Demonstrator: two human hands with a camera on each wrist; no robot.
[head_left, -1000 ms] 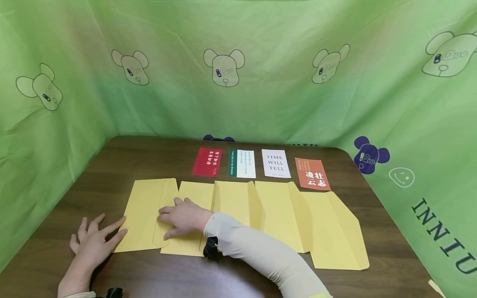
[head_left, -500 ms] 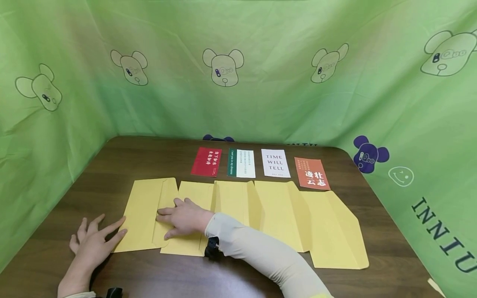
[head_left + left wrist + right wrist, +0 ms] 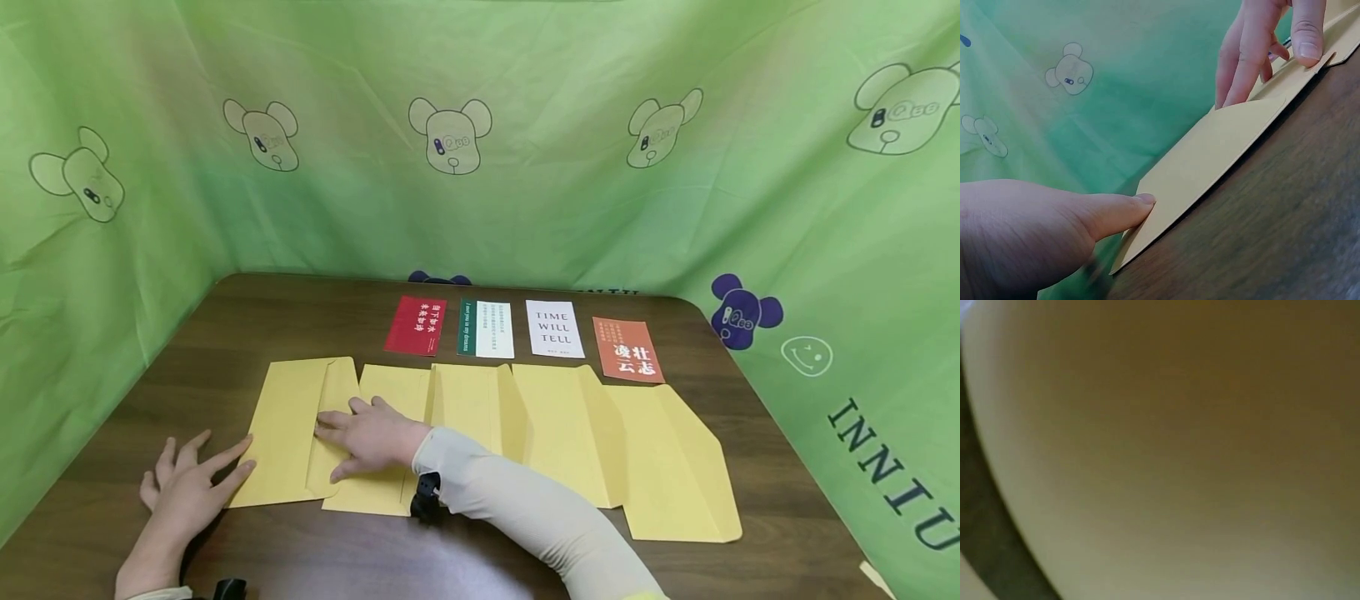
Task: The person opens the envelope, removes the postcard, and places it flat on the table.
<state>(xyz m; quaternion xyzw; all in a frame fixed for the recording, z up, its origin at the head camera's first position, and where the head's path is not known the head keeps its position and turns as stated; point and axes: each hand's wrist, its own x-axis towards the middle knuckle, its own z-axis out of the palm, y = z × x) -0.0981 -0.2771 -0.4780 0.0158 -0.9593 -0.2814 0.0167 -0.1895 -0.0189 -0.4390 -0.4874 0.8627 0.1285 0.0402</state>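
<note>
A yellow envelope lies flat at the left end of a row of several overlapping yellow envelopes, its flap spread to the right. My left hand touches its left edge with thumb and index fingertip, the other fingers spread over the table. In the left wrist view, the left thumb presses on the envelope's corner area. My right hand lies over the flap with fingers extended to the envelope's mouth; the left wrist view shows their tips hidden behind the mouth's edge. A blurred pale surface fills most of the right wrist view.
Behind the envelopes lie a red card, a green-and-white card, a white card and an orange card. The rightmost envelope overlaps its neighbour. A green curtain surrounds the brown table.
My right fingertips have shifted very slightly left at the envelope's mouth. The left hand, envelopes and cards stay where they were.
</note>
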